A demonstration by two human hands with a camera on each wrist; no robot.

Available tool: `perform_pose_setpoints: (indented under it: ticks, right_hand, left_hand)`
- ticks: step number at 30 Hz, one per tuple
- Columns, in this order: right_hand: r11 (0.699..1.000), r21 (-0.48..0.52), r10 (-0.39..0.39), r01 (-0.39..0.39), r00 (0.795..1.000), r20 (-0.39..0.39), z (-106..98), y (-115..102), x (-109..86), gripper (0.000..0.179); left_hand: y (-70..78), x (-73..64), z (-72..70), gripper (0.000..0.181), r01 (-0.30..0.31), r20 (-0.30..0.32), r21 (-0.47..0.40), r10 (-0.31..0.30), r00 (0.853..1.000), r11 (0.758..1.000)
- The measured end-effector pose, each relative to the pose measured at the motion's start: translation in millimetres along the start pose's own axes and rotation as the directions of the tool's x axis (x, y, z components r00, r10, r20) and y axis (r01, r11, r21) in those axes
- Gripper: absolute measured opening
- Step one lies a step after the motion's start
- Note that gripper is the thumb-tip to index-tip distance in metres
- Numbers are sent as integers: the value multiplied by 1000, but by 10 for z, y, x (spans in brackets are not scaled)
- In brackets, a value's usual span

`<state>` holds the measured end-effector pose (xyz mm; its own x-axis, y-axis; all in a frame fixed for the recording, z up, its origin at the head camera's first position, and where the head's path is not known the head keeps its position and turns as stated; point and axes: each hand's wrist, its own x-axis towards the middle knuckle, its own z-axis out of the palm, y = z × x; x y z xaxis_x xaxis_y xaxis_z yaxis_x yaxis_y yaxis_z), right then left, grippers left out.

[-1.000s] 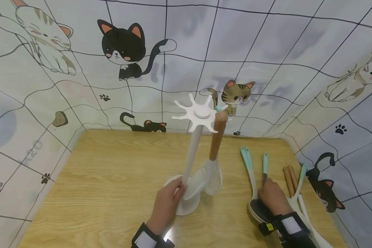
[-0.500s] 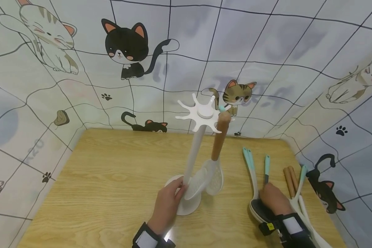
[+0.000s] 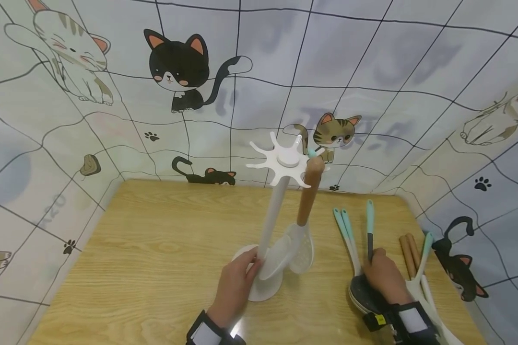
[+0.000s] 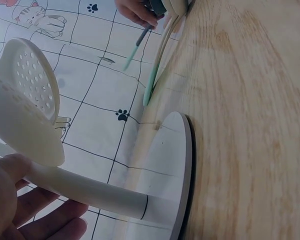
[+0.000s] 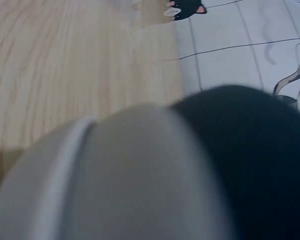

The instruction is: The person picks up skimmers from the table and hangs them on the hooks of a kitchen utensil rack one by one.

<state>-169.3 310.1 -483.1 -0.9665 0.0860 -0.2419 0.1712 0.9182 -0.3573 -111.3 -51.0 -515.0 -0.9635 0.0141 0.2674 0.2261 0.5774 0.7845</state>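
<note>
My left hand [image 3: 235, 285] holds the lower pole of a white utensil stand [image 3: 274, 208], which has a hooked star-shaped top and a round base [image 4: 157, 170]. From its hooks hang a wooden-handled utensil [image 3: 310, 194] and a white spoon-like utensil [image 3: 274, 263]; a perforated head [image 4: 36, 75] shows in the left wrist view. On the right, my right hand [image 3: 386, 275] grips the dark shaft of a mint-tipped dark ladle [image 3: 367, 292]. In the left wrist view its handle angles up off the table. The right wrist view is mostly filled by blurred rounded heads, one dark [image 5: 250, 150].
Under the dark head lie two pale utensils with mint handle ends [image 3: 346, 227]. Farther right are two wooden handles [image 3: 409, 254] and a white mint-handled utensil [image 3: 420, 273]. Cat-printed walls [image 3: 259, 96] border the wooden table [image 3: 155, 249].
The mint end of the dark ladle's handle has risen slightly in my right hand, away from the pale handles. My left hand keeps its hold on the stand. The head view has shifted a little.
</note>
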Motion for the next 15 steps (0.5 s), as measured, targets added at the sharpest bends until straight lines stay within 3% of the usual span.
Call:
perform_pose_setpoints:
  ticks: [10,15]
  right_hand:
    - [995,63,-68,78,987,-142,-179,-215,-201,45]
    - [975,114,-156,193,949,-272,-202,-323,-300,40]
  left_hand:
    - [-5,-10,10,29,-32,-39,10,32,999,999]
    - [-6,-9,12,30,-34,-33,17,34,999,999]
